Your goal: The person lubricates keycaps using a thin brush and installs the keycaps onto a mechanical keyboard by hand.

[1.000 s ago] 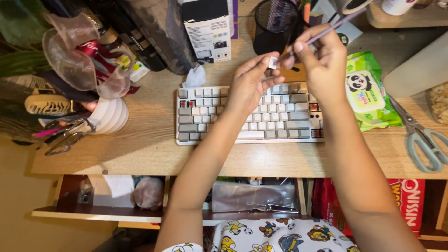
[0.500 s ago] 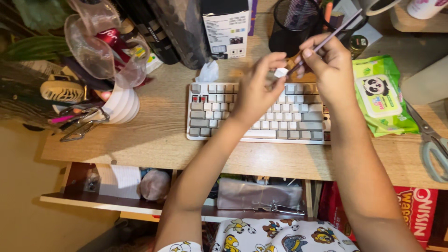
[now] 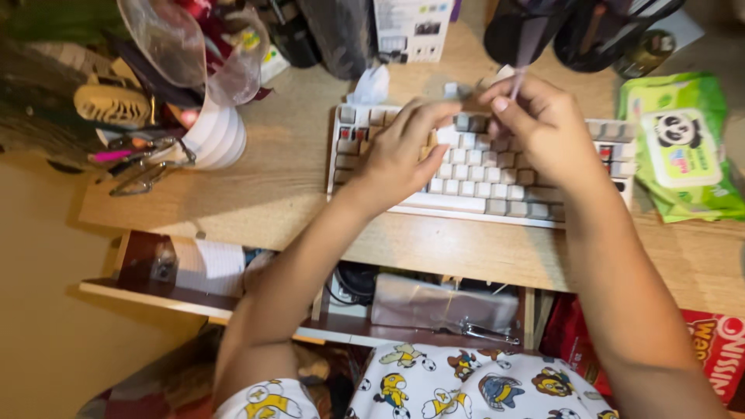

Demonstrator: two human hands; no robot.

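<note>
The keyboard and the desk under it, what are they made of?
The keyboard looks like hard plastic: smooth, matte white and grey keys with moulded edges. The desk looks like wood or a wood-look board, pale tan with fine grain lines; which of the two I cannot tell. The left hand rests on the keys.

white-and-grey keyboard point(image 3: 481, 182), green wipes pack point(image 3: 683, 147), tan wooden desk point(image 3: 264, 194)

home desk | keyboard point(image 3: 473, 159), wet wipes pack point(image 3: 683, 143), cluttered shelf point(image 3: 233, 299)

Both hands point(image 3: 473, 140) over keyboard point(image 3: 481, 186) on desk point(image 3: 279, 186)
</note>
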